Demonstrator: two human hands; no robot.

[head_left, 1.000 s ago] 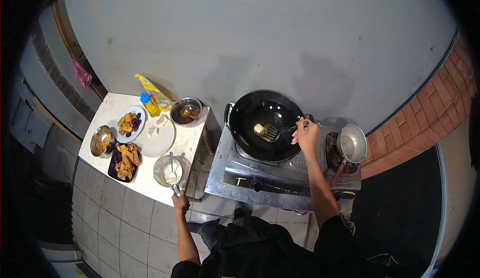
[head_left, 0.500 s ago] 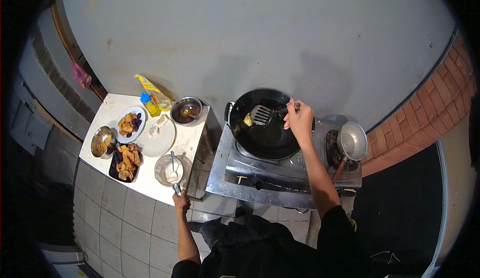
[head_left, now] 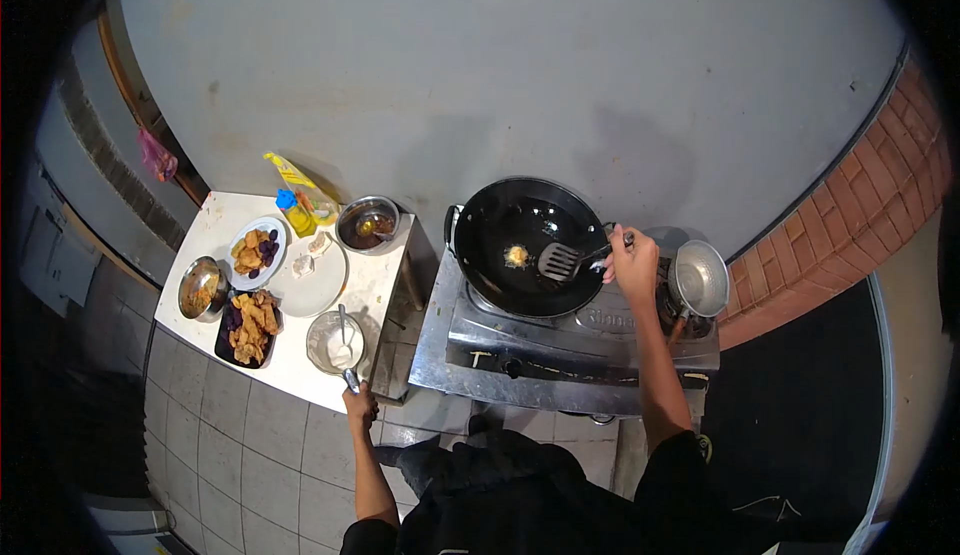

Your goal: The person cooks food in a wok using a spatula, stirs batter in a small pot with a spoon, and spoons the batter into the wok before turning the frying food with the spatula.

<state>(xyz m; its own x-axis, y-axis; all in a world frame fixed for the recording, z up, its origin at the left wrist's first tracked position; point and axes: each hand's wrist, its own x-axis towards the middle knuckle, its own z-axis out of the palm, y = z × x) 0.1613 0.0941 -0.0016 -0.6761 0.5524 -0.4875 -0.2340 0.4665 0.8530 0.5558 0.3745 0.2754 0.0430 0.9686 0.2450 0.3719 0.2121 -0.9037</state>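
Note:
My right hand is closed round the handle of a slotted spatula. Its black head is inside the black wok, right of a small golden piece of food that lies in the oil. At the table's front edge, my left hand grips a shiny metal utensil, its far end hidden by the fingers. Just beyond stands a bowl of white flour or batter with a spoon in it.
The wok sits on a steel gas stove, with a saucepan at right. On the white table are a white plate, fried food in a black tray, a plate of fried pieces, metal bowls and an oil bottle.
My right hand has drawn the spatula to the right and slightly down, away from the food piece. That piece now lies nearer the wok's middle. My left hand keeps its place.

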